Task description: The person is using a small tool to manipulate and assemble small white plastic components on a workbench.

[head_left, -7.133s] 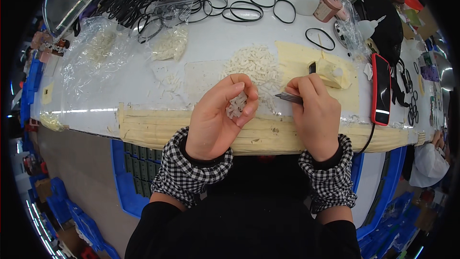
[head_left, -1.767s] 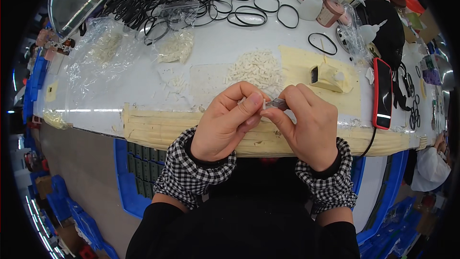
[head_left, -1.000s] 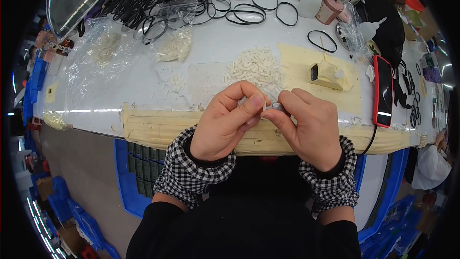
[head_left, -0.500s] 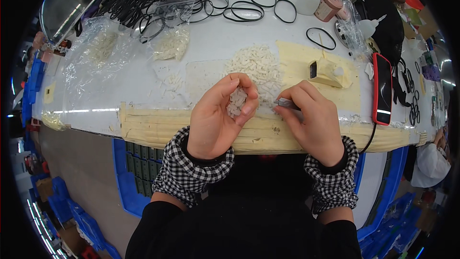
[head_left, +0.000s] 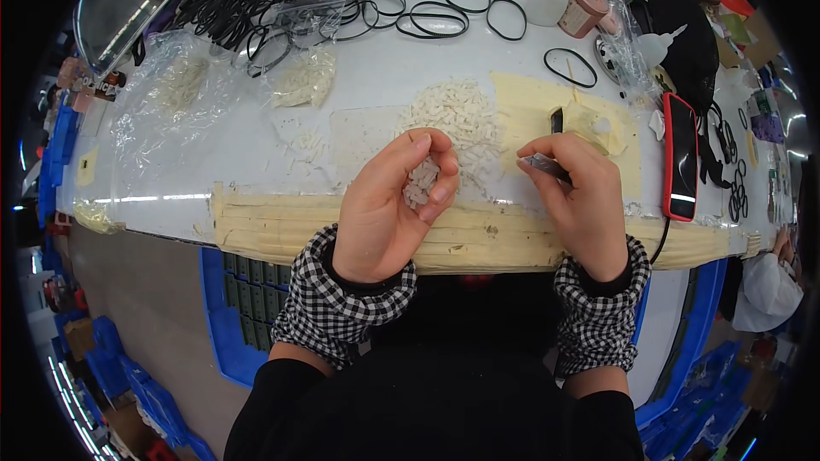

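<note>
My left hand [head_left: 380, 209] is cupped, palm up, with its fingers curled round several small white pieces [head_left: 420, 181]. To its right, my right hand [head_left: 585, 201] pinches a small grey, flat, shiny piece [head_left: 547, 167] between thumb and fingers; its exact kind is hard to make out. A pile of small white strips [head_left: 453, 119] lies on the table just beyond both hands. Past my right hand, a yellowish taped block [head_left: 598, 126] with a dark opening on its left side rests on a pale yellow sheet [head_left: 525, 98], partly covered by my fingers.
Many black rubber rings [head_left: 434, 20] lie across the back. Clear bags [head_left: 306, 77] with white pieces sit at the left. A red-edged phone [head_left: 681, 158] with a cable lies at the right, near a squeeze bottle [head_left: 658, 47]. Yellow tape [head_left: 359, 226] covers the table's front edge.
My right hand has moved right and slightly away from the pile, still pinching the grey piece, and now covers part of the taped block. My left hand has stayed almost still.
</note>
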`<action>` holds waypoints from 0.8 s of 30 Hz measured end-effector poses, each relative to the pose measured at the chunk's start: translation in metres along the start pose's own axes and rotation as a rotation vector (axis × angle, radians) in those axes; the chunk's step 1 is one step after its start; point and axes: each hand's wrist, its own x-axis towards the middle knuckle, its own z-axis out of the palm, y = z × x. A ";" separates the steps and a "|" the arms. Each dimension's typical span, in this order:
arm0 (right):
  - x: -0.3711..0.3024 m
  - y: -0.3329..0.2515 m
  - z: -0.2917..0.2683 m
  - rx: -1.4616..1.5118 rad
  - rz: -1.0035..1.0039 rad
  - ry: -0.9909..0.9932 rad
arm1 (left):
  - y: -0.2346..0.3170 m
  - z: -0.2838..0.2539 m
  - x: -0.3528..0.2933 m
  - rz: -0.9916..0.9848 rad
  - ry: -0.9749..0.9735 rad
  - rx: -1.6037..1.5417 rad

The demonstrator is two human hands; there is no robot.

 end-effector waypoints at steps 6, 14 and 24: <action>-0.003 -0.004 0.004 -0.061 -0.069 -0.095 | -0.002 -0.001 0.002 -0.002 0.009 -0.029; -0.001 -0.007 0.019 -0.257 -0.141 -0.093 | 0.002 0.004 -0.002 0.011 -0.026 0.061; -0.004 -0.007 0.026 -0.252 -0.165 -0.046 | 0.075 -0.049 -0.014 0.851 0.370 1.932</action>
